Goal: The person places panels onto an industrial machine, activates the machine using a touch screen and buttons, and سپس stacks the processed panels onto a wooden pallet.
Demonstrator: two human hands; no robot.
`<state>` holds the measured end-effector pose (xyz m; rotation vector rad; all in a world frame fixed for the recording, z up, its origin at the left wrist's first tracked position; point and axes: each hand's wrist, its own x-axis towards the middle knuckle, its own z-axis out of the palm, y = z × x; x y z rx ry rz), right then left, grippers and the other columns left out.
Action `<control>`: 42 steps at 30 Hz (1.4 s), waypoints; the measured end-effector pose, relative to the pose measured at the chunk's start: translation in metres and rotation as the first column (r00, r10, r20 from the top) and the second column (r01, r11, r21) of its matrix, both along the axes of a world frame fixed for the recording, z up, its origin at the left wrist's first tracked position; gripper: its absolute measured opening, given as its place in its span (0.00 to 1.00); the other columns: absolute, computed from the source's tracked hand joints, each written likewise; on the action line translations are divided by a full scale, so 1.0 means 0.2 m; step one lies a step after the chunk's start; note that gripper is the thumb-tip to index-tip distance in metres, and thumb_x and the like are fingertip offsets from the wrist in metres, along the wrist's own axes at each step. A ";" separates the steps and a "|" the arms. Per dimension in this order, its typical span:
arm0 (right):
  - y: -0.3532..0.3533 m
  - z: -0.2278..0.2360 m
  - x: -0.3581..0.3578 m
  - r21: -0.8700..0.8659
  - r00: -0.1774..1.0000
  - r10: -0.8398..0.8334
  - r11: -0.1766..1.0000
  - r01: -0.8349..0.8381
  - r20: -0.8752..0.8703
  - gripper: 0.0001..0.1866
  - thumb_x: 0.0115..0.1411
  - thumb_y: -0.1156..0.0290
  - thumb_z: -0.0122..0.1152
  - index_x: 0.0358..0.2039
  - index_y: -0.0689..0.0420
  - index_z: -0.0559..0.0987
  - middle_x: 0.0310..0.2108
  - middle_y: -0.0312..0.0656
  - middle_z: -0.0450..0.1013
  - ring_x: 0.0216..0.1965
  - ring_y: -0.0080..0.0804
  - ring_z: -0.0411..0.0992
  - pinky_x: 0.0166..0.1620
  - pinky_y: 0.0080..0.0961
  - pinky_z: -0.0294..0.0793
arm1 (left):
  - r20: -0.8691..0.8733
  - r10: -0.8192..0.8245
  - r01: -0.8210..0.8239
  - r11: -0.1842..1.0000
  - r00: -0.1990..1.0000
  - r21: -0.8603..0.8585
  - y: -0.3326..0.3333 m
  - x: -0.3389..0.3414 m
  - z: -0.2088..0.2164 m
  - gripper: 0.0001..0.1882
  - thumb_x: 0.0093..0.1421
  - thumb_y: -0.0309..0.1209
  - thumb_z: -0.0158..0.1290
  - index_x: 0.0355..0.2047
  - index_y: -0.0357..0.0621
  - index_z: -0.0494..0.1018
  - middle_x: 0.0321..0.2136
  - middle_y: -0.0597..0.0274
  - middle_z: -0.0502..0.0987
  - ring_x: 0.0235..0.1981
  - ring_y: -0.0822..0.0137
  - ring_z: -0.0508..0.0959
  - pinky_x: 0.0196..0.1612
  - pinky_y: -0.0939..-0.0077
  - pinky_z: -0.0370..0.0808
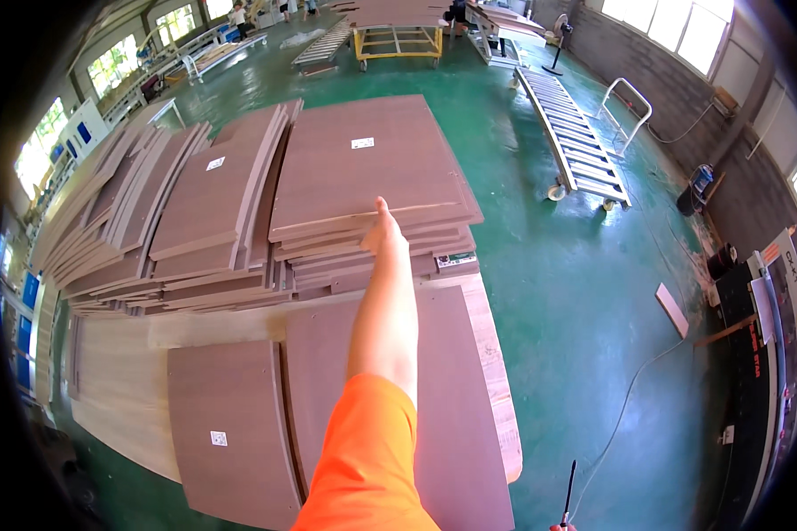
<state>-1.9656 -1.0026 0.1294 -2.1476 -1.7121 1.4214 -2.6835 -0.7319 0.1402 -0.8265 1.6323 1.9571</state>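
My left hand [386, 235], at the end of an orange-sleeved arm, is at the near edge of the top brown panel [367, 164] of a stack. Its thumb lies over the edge, and the other fingers are mostly hidden against the panel edges below. A small white label is stuck on that panel. Low in the view, my right hand [563, 528] shows only at the frame's edge, closed around a screwdriver [570, 488] with its dark shaft pointing up. Closer to me, a large brown panel [452, 389] and a smaller labelled one [226, 398] lie flat.
More stacks of brown panels [212, 181] lean and overlap at the left. A wheeled roller conveyor [576, 137] stands on the green floor [576, 292] at right. A machine [775, 327] stands by the right wall, with a cable [627, 398] running across the floor. Another stack sits on a yellow cart [397, 44].
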 end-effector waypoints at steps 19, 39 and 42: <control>0.43 -0.08 -0.29 0.075 0.945 0.055 0.997 -0.033 -0.321 0.18 0.63 0.53 0.54 0.31 0.56 0.78 0.17 0.33 0.71 0.20 0.22 0.66 0.26 0.23 0.66 | -0.107 -0.078 0.127 0.783 0.991 0.609 -0.88 0.95 -0.25 0.22 0.54 0.31 0.60 0.50 0.51 0.69 0.44 0.70 0.73 0.41 0.68 0.72 0.41 0.70 0.70; -0.32 -0.13 -0.44 -0.098 0.624 0.634 0.662 -0.744 -0.456 0.18 0.63 0.55 0.53 0.30 0.59 0.74 0.16 0.34 0.68 0.17 0.22 0.65 0.19 0.24 0.63 | -0.312 0.459 -0.198 0.771 0.832 0.606 -3.71 2.45 0.74 0.17 0.47 0.26 0.53 0.38 0.29 0.74 0.30 0.52 0.79 0.29 0.59 0.80 0.35 0.64 0.78; -0.65 -0.16 -0.60 -0.075 0.417 0.806 0.428 -0.901 -0.419 0.18 0.63 0.55 0.53 0.29 0.59 0.74 0.16 0.35 0.68 0.17 0.22 0.65 0.19 0.23 0.64 | -0.281 0.654 -0.433 0.706 0.703 0.560 -4.13 2.80 0.80 0.19 0.47 0.26 0.52 0.40 0.27 0.73 0.32 0.50 0.79 0.31 0.57 0.80 0.37 0.62 0.78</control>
